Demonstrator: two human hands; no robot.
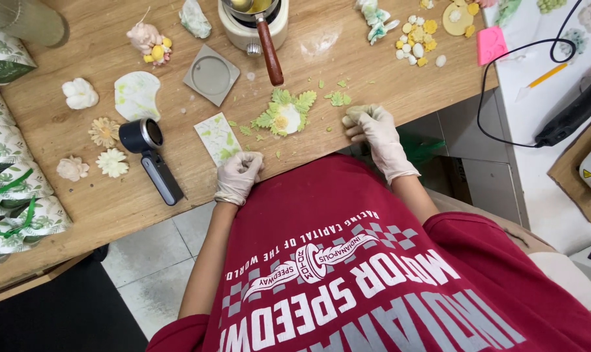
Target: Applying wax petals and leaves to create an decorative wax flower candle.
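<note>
Both hands wear pale thin gloves and rest on the near edge of the wooden table (178,189). The left hand (238,177) is curled into a loose fist at the table edge, fingers (250,161) folded narrow and holding nothing that can be seen; just beyond its knuckles lies a small rectangular slab with green leaf prints (218,137). The right hand (375,132) lies flatter, its fingers (355,120) close together and pointing left, fingertips touching the tabletop, with nothing gripped. Between the two hands and a little beyond the fingertips sits a green leafy ornament with a white and yellow centre (285,113), with small green scraps (338,98) scattered just past the right fingertips. Farther beyond the ornament stands a cream melting pot (251,29) whose brown handle (270,53) points toward the hands. Left of the left fingers, well apart, lies a dark handheld tool with a round head (150,156), and past it several pale moulded flowers (111,162). A grey square mould (211,75) lies beyond the slab.
</note>
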